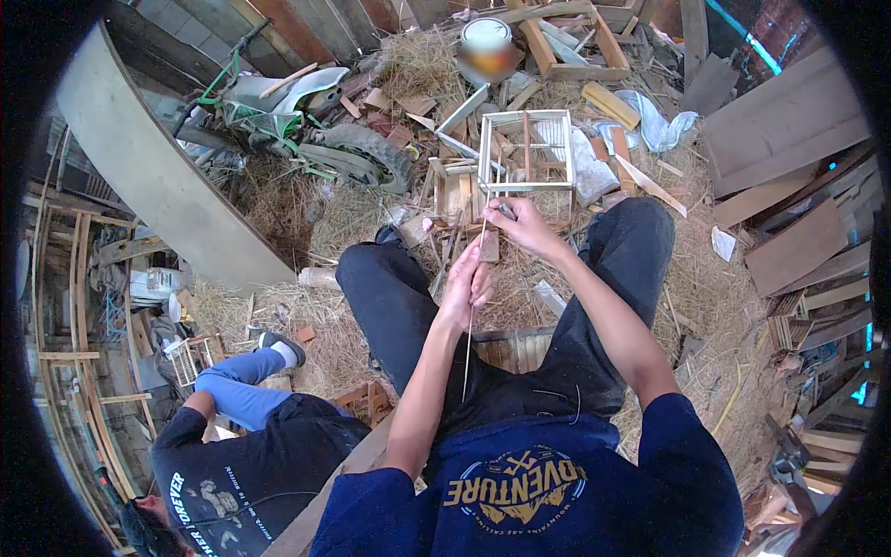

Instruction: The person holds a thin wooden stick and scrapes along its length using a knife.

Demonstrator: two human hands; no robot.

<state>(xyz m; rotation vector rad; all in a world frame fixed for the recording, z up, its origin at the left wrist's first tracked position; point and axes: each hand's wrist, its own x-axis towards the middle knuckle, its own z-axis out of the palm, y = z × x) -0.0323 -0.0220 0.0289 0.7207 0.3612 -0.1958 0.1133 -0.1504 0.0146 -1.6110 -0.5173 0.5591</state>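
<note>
A thin pale stick (468, 348) runs from between my hands down toward my lap. My left hand (467, 286) is closed round its middle, near my left knee. Just above and to the right, my right hand (522, 226) is closed on a small dark tool, its edge at the stick's upper end; most of the tool is hidden by the fingers. Beyond my hands stands a small wooden frame cage (527, 153) with thin bars on its right side.
A co-worker in a dark shirt (269, 464) sits at the lower left. A motorbike (306, 121) lies at the upper left, beside a curved board (167, 176). Wood scraps and straw cover the ground. Boards (789, 130) lean at the right. A white bucket (486, 37) stands at the back.
</note>
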